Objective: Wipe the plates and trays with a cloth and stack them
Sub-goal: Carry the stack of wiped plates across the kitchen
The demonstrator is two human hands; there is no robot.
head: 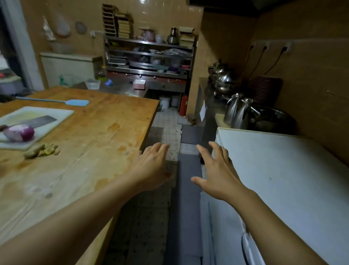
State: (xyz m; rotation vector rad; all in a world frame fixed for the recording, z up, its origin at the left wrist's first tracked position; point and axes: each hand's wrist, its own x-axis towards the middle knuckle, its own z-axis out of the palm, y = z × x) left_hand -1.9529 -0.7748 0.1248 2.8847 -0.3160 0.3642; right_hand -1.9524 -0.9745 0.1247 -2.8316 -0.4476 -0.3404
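cutting board (51, 115): white, at the left edge of the wooden table (98, 130), carrying a cleaver (38, 120) and a halved red onion (20, 133).
ginger (41, 150): a knobbly piece lying on the table just beside the board's near corner.
spatula (67, 102): light blue, flat on the table beyond the board, toward the far edge.
left hand (152, 168): fingers spread and loose, holding nothing, hovering over the table's right edge.
floor (163, 135): tiled aisle with dark mats, between the table and the white unit.
right hand (218, 173): fingers spread, holding nothing, at the left edge of the white chest unit (286, 183).
plates and trays: a dark reddish stack of plates (263, 90) stands against the right wall, well apart from both hands, beyond the kettles (237, 111); stacked trays (117, 23) sit on top of the metal shelf (148, 56) at the far wall, also well apart.
cloth: cannot tell where it is.
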